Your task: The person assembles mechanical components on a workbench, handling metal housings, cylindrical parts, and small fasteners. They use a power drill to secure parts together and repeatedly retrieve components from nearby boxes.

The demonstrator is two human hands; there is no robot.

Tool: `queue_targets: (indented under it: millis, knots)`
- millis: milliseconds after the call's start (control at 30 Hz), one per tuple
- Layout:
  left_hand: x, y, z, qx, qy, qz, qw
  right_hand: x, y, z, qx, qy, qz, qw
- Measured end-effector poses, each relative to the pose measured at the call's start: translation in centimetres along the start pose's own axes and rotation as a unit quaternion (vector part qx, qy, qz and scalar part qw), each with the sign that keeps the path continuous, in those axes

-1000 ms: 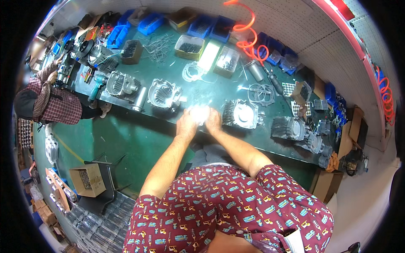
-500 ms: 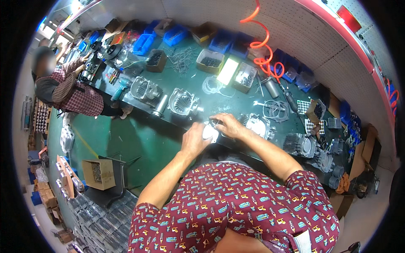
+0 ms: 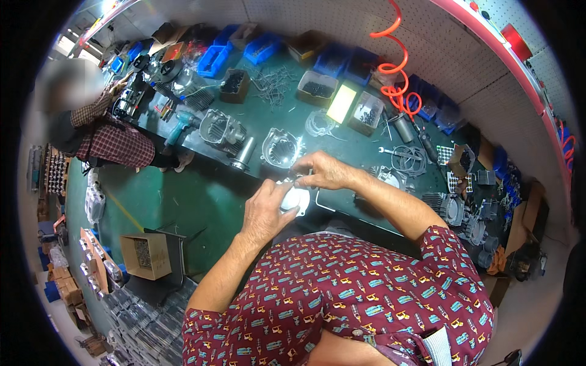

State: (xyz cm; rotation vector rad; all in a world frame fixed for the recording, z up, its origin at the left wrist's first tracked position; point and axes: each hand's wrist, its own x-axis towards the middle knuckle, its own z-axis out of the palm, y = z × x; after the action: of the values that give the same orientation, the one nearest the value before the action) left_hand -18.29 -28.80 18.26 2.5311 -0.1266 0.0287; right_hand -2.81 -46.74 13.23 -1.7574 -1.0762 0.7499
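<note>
My left hand point(image 3: 264, 210) is closed around the left side of a pale silver metal cover point(image 3: 296, 200), rounded with small lugs, held in front of the bench edge. Over its upper edge, my right hand point(image 3: 325, 171) has its thumb and fingers pinched together; what lies between them, if anything, is too small to make out. A thin bent metal rod point(image 3: 325, 206) shows at the bench edge just right of the cover. Beyond my hands stands an open ribbed metal housing point(image 3: 281, 148). Another metal housing point(image 3: 389, 178) is partly hidden behind my right forearm.
To the left are a finned housing point(image 3: 221, 129), a metal cylinder point(image 3: 245, 151) and a teal power drill point(image 3: 179, 127). Parts bins point(image 3: 317, 85) line the back. A coiled orange hose point(image 3: 395, 67) hangs above. A co-worker point(image 3: 110, 134) stands far left, near a carton point(image 3: 146, 256) on a chair.
Both hands and the cover have moved slightly left. My left hand has opened wider around the cover's side, and my right hand has shifted along its upper edge. The view has turned a little.
</note>
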Motion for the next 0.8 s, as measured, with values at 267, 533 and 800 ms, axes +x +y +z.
queue_targets:
  millis: [267, 533, 800]
  knots:
    - [0.8, -5.1, -4.2, -0.017, 0.008, 0.039, 0.999, 5.0, -3.8, 1.0, -0.048, 0.071, 0.012, 0.996]
    - [2.3, -8.1, -7.4, -0.101, 0.086, 0.005, 0.991, 5.8, -2.0, -1.0, 0.084, 0.227, 0.080, 0.967]
    - [5.9, -8.4, -4.9, -0.164, 0.157, -0.031, 0.973, 5.8, 3.7, -3.2, 0.163, 0.313, 0.176, 0.919]
